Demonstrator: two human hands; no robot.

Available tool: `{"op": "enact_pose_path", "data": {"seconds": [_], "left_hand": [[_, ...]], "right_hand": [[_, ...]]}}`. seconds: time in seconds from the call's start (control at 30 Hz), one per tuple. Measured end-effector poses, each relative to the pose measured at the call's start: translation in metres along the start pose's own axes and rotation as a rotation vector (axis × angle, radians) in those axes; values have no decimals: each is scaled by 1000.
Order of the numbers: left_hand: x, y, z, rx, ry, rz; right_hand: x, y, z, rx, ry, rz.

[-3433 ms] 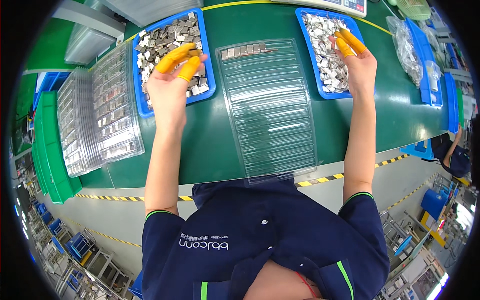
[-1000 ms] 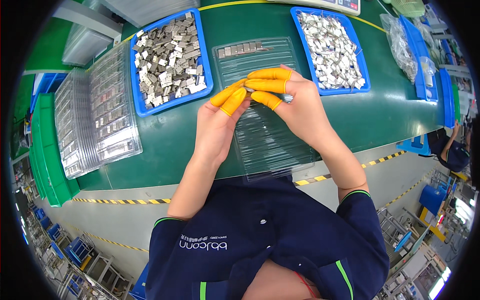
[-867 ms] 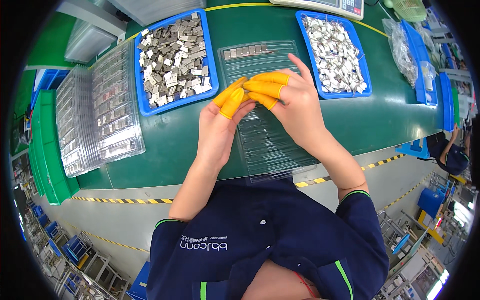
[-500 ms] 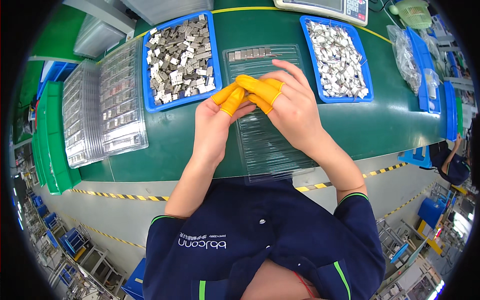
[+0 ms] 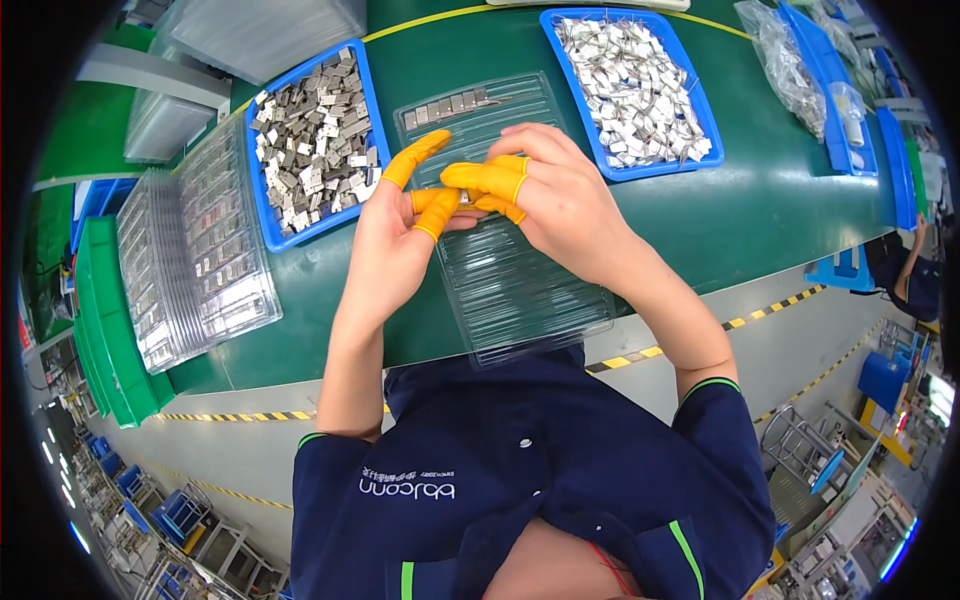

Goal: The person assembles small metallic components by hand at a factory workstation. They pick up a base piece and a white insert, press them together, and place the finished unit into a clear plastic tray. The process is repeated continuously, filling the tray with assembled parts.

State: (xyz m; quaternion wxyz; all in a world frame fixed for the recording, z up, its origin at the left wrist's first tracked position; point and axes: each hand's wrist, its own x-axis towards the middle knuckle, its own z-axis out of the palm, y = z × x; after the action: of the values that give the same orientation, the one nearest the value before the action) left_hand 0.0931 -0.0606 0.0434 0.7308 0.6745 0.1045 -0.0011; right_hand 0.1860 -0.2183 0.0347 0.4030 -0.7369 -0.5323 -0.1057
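Your two hands meet over the clear ribbed plastic tray [image 5: 505, 270] that lies on the green table [image 5: 760, 210] straight in front of you. Your left hand [image 5: 395, 235] and right hand [image 5: 560, 200] wear orange rubber finger cots, and their thumbs and fingertips are pressed together around a small grey metal piece [image 5: 465, 197] held just above the tray's upper half; the left index finger sticks out free, pointing up the tray. The piece is mostly hidden by the cots, so its shape is hard to tell. The tray is thin, glossy and moulded into long narrow channels; a short row of small flat grey squares [image 5: 445, 105] sits in its top channel, and the channels below look unfilled. Left of the tray, a shallow blue plastic bin [image 5: 265, 200] holds a loose heap of dull grey square metal plates. Right of the tray, a second blue plastic bin [image 5: 705, 110] holds a pile of brighter, thinner silvery clips. Further left of the tray, beyond the first bin, a stack of clear trays [image 5: 190, 250] carries rows of parts in its pockets.
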Motion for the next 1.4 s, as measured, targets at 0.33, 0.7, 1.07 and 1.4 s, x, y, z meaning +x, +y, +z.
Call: {"op": "enact_pose_path", "data": {"seconds": [0.33, 0.7, 1.07, 1.4], "left_hand": [[-45, -28, 22, 1041, 120, 187], [-52, -44, 10, 1057, 102, 151], [-52, -42, 6, 1107, 81, 162], [-52, -42, 4, 1116, 59, 161]], "right_hand": [[29, 89, 5, -211, 21, 385], [29, 88, 13, -278, -46, 314], [23, 91, 15, -281, -61, 251], [17, 90, 12, -328, -95, 246]]}}
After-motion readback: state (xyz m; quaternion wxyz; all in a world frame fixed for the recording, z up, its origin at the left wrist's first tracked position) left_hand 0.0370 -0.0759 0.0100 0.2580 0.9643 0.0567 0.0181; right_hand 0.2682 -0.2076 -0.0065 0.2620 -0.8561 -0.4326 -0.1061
